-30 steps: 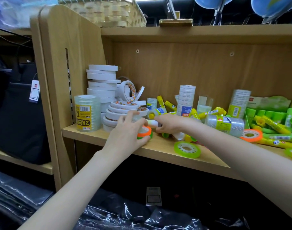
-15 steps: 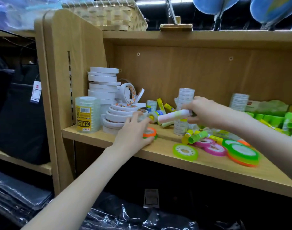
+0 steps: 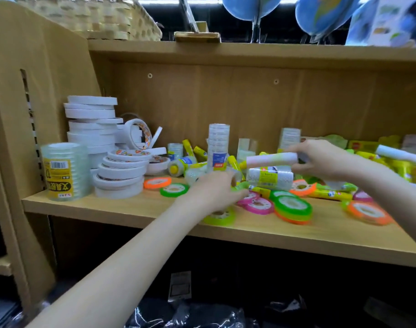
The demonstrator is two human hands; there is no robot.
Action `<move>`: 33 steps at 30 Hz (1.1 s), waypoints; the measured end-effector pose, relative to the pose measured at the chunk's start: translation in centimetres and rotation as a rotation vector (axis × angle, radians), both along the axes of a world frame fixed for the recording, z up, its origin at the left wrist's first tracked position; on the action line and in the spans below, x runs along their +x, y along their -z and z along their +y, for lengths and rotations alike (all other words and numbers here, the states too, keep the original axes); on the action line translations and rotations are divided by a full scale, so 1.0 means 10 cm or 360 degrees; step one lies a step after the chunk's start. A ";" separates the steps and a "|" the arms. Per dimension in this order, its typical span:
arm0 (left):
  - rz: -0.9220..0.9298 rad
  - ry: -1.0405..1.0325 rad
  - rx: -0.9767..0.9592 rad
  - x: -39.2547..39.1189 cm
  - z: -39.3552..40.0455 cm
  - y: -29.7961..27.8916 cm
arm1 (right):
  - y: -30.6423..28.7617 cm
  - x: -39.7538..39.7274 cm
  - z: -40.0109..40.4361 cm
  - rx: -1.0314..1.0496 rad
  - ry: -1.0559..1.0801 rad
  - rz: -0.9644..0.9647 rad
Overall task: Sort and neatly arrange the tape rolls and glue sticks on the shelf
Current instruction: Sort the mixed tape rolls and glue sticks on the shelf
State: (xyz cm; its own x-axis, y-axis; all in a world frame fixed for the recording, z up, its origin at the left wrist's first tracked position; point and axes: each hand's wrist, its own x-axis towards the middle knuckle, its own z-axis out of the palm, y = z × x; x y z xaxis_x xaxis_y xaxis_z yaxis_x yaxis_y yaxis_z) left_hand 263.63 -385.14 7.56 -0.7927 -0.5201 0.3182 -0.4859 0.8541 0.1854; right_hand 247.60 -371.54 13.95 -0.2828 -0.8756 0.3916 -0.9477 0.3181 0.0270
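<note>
Reaching into the wooden shelf (image 3: 136, 210), the person is holding a white glue stick (image 3: 271, 160) lengthwise, crosswise to the reach, in the curled right hand (image 3: 320, 162) above the clutter, while the left hand (image 3: 214, 190), nearer two loose rolls (image 3: 174, 190), is blurring so I cannot tell its grip.

The shelf (image 3: 155, 210) is light wood; white tape rolls (image 3: 91, 121) stack at its left beside a clear roll pack (image 3: 64, 171) with a yellow label; flat rolls lie in orange (image 3: 157, 183), green (image 3: 174, 189), pink (image 3: 259, 205) and yellow-green (image 3: 219, 217); a white stick (image 3: 271, 160); yellow glue sticks (image 3: 330, 194)
</note>
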 end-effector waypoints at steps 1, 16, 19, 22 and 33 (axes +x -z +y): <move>-0.0081 -0.0024 -0.0015 -0.05 0.00 0.00 | 0.00 -0.03 0.04 -0.0032 0.0018 0.0009; 0.0445 0.0091 -0.0078 -0.29 0.26 -0.22 | -0.19 -0.67 0.59 -0.0030 0.0596 0.0124; 0.0474 0.0384 0.0064 -0.48 0.45 -0.31 | -0.11 -0.70 0.70 0.0103 0.0654 0.0212; 0.0307 0.0563 0.0120 -0.71 0.61 -0.29 | -0.05 -0.63 0.83 0.0237 0.0655 0.0296; 0.0177 0.0527 0.0237 -1.18 0.75 -0.27 | -0.02 -0.82 0.73 0.0613 0.0630 0.0230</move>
State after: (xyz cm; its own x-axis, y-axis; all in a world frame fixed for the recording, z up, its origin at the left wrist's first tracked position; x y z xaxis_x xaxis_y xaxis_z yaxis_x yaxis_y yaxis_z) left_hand 251.87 -377.65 10.22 -0.8905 -0.2884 0.3520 -0.1579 0.9213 0.3554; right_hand 239.36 -364.20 14.17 -0.5857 -0.8010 0.1240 -0.7362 0.5897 0.3319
